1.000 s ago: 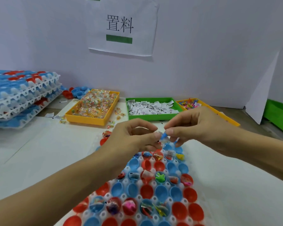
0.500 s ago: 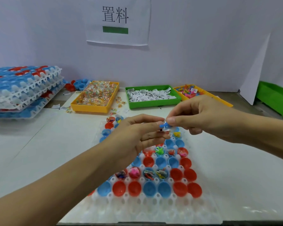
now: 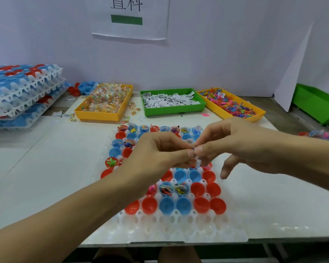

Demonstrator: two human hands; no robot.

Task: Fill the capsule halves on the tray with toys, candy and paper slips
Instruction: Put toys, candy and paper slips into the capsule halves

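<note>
I see a tiny blue-tipped piece pinched between my left hand and right hand, fingers clamped on it above the tray of capsule halves; I'd separate it gently, then drop it into an unfilled half. Behind, the white worktop carries a candy bin, a slip bin and a toy bin, against a pale wall.

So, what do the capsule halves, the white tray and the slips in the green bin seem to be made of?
Capsule halves: probably moulded plastic, glossy, since the red and blue shells show light glints.
White tray: likely thin formed plastic, translucent and shiny, with moulded cups and wavy edges.
Slips: apparently paper, matte white with dark print, lying folded and crumpled in the green bin.
</note>
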